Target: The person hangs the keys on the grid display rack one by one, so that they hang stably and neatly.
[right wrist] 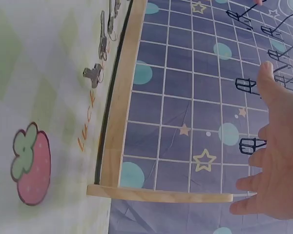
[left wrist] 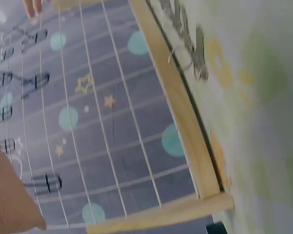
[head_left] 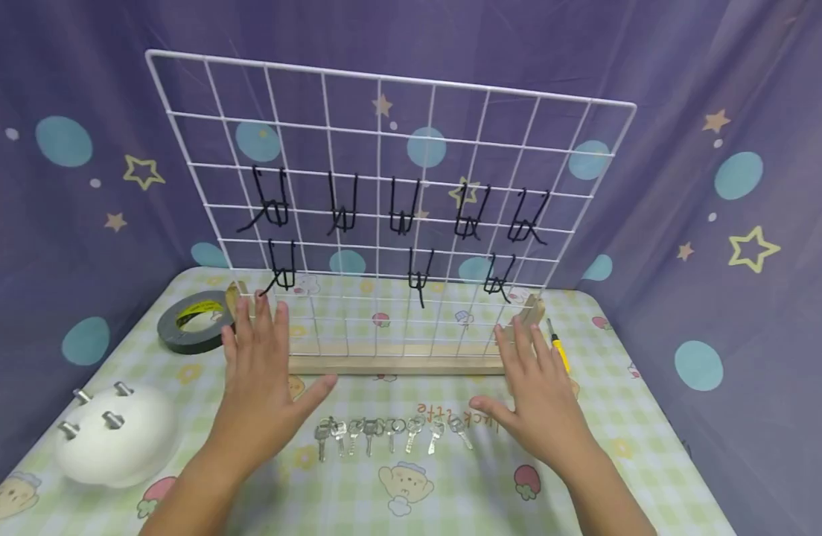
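Observation:
My left hand (head_left: 260,387) is held with its fingers straight and spread, in front of the left end of a wooden base (head_left: 394,365). The right hand (head_left: 541,398) is spread the same way before the base's right end. Neither hand holds anything; whether the fingertips touch the wood cannot be told. A white wire grid (head_left: 379,135) stands in the base, leaning back, with several black hooks (head_left: 402,219) hung on it in two rows. Between the hands and nearer to me, several metal keys (head_left: 369,435) with rings lie in a row on the cloth.
Left of the grid lies a roll of dark tape (head_left: 193,342). A white rounded object (head_left: 119,447) with metal pegs stands at the front left. A yellow-handled screwdriver (head_left: 561,356) lies at the right. A purple patterned curtain (head_left: 652,223) surrounds the table's back and sides.

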`<state>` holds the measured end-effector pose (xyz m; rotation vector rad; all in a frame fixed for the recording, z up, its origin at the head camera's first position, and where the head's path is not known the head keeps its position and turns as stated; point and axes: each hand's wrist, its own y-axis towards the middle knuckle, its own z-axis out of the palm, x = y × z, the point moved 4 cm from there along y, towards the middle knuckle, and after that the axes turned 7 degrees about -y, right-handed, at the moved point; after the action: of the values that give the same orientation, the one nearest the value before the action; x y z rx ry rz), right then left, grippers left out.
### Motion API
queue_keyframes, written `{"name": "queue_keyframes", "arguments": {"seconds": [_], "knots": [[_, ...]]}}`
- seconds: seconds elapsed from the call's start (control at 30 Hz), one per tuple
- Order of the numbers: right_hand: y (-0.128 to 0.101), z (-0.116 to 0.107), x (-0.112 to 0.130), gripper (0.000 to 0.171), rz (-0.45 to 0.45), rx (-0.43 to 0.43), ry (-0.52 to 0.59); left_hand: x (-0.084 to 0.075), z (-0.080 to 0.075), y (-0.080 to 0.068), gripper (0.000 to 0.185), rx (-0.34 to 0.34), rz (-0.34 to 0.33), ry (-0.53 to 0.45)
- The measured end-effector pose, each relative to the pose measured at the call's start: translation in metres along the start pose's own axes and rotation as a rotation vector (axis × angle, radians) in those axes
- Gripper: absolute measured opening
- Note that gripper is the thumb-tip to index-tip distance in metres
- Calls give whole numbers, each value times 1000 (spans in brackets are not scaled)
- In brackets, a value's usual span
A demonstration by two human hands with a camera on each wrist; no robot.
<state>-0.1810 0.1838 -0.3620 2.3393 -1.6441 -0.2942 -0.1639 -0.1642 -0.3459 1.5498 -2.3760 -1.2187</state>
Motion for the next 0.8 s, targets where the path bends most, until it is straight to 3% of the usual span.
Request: {"name": "queue_keyframes", "arguments": {"seconds": [0.13, 0.27, 0.33, 0.43, 0.5, 0.57, 0.8], "knots": [[0, -2, -5, 103, 12, -14, 38, 4, -14, 4, 98, -121, 56, -77], [1, -4, -10, 102, 13, -40, 92, 15, -26, 7, 94, -202, 33, -190], [2, -4, -12, 102, 15, -46, 122, 25, -31, 10, 87, -212, -41, -310], [3, -3, -15, 100, 25, -39, 165, 45, -38, 16, 88, -212, -219, -503], [4, 0, -17, 99, 43, -16, 194, 59, -39, 19, 91, -201, -359, -586], [5, 3, -18, 96, 62, 21, 232, 71, -38, 23, 88, -195, -453, -640], [11, 21, -16, 79, 92, 189, 359, 97, -28, 33, 72, -107, -624, -710]]}}
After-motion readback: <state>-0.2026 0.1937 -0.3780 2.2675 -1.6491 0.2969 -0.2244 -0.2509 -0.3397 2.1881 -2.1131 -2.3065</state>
